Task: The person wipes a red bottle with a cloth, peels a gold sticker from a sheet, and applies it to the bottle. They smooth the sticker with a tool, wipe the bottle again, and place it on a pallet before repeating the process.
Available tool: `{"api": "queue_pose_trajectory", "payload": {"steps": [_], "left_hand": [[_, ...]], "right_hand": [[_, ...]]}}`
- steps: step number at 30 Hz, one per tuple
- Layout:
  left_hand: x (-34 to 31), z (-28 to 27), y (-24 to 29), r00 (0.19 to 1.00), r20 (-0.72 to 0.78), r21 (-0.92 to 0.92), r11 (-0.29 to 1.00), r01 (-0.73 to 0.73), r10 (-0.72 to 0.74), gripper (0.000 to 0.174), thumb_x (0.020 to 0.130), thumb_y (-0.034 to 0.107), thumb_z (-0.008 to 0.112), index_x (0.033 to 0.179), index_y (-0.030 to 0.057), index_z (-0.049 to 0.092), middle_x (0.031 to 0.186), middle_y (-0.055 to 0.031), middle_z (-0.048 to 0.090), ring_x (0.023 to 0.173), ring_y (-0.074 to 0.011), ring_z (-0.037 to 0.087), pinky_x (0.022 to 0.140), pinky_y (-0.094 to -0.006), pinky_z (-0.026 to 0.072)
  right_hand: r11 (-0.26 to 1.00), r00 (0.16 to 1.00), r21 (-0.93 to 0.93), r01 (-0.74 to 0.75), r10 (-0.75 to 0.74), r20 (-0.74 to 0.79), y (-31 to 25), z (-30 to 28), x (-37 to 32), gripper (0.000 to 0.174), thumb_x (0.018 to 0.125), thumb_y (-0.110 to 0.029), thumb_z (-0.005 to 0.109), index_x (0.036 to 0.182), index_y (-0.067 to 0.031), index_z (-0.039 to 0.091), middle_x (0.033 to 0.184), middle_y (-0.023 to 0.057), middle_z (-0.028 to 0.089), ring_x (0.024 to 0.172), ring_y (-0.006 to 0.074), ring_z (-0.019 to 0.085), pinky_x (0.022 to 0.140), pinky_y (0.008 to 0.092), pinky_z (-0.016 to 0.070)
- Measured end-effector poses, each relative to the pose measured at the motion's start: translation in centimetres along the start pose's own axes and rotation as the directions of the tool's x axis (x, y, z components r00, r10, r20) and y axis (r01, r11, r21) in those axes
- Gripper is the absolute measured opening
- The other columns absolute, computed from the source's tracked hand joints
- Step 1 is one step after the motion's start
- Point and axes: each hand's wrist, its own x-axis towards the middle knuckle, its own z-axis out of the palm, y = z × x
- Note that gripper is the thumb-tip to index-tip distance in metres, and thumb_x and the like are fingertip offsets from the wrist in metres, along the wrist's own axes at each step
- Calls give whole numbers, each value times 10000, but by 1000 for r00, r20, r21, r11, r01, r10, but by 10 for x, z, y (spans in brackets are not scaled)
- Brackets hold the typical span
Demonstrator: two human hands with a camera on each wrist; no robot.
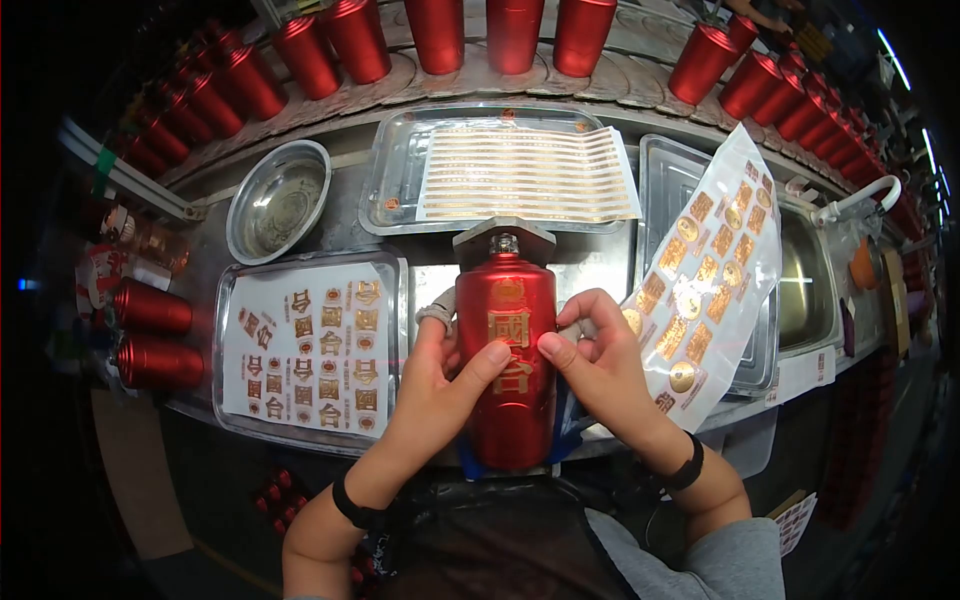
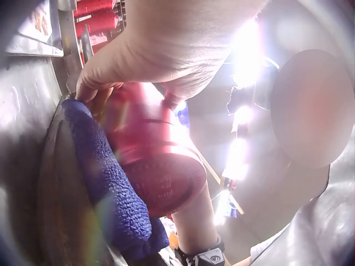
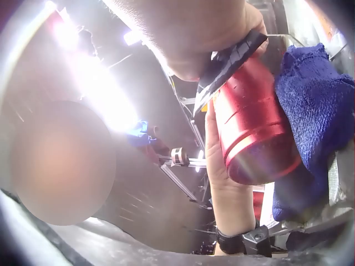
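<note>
A shiny red bottle [image 1: 508, 425] lies tilted in the middle of the head view, its base toward the person and its neck at a metal holder [image 1: 475, 243]. Gold characters [image 1: 510, 330] run down its front. My left hand [image 1: 450, 378] grips the bottle's left side, thumb pressed on the lower gold character. From the right side, my right hand [image 1: 602, 358] holds it with bent fingers, the thumb at the upper character's edge. A blue cloth [image 2: 108, 172] lies under the bottle, seen also in the right wrist view. Both palms' inner sides are hidden.
A tray [image 1: 218, 345] with a gold-character sticker sheet stands left, below a metal bowl [image 1: 322, 190]. Behind is a tray [image 1: 375, 195] of gold strips. A long sticker sheet [image 1: 705, 280] covers a right-hand tray beside a sink [image 1: 808, 280]. Red bottles [image 1: 435, 35] line the back conveyor.
</note>
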Motion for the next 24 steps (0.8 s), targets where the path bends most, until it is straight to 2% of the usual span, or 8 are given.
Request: {"api": "queue_pose_trajectory", "payload": {"steps": [4, 7, 10, 13, 19, 24], "left_hand": [[0, 0, 1, 1000, 12, -19, 1000, 9, -9, 609, 914, 190, 693, 1382, -9, 357, 1310, -163, 542, 1207, -211, 547, 1034, -354, 436], [-3, -1, 3, 1000, 10, 24, 1000, 0, 0, 615, 910, 190, 698, 1381, -10, 357, 1307, -163, 544, 1207, -210, 547, 1033, -354, 437], [-4, 0, 2, 1000, 16, 50, 999, -16, 15, 620, 905, 192, 703, 1379, -12, 359, 1310, -166, 542, 1210, -210, 545, 1031, -353, 438], [-4, 0, 3, 1000, 23, 41, 999, -22, 21, 634, 902, 194, 707, 1387, -11, 354, 1320, -166, 535, 1218, -211, 539, 1037, -354, 431], [-5, -1, 3, 1000, 23, 68, 997, -22, 21, 674, 898, 191, 711, 1414, -15, 330, 1332, -168, 525, 1227, -215, 534, 1050, -357, 418], [-5, -3, 4, 999, 33, 91, 996, -12, 9, 687, 896, 188, 710, 1423, -14, 318, 1340, -171, 518, 1234, -217, 528, 1059, -362, 411]], "right_hand": [[999, 1000, 51, 13, -13, -8, -1, 2, 0, 260, 920, -124, 684, 1062, -52, 478, 876, -36, 523, 643, -39, 477, 539, 129, 385], [998, 997, 46, -39, 36, 63, -4, -3, -6, 279, 927, -117, 667, 1102, -48, 459, 902, -18, 530, 683, -27, 512, 571, 135, 411], [999, 996, 24, -23, 21, 83, -7, -5, -8, 303, 928, -109, 657, 1138, -46, 448, 912, -5, 545, 698, -22, 530, 579, 137, 417], [995, 995, 93, -34, 24, 102, -7, -7, -6, 326, 921, -111, 665, 1156, -45, 450, 919, -1, 562, 691, -22, 532, 580, 138, 417], [999, 995, -20, -41, 42, 91, -3, -5, -11, 359, 909, -99, 674, 1175, -42, 440, 923, 1, 573, 675, -20, 539, 578, 138, 417], [993, 995, 115, -33, 23, 93, 1, -6, -11, 420, 890, -128, 710, 1195, -41, 434, 908, -7, 570, 632, -26, 508, 531, 141, 388]]}}
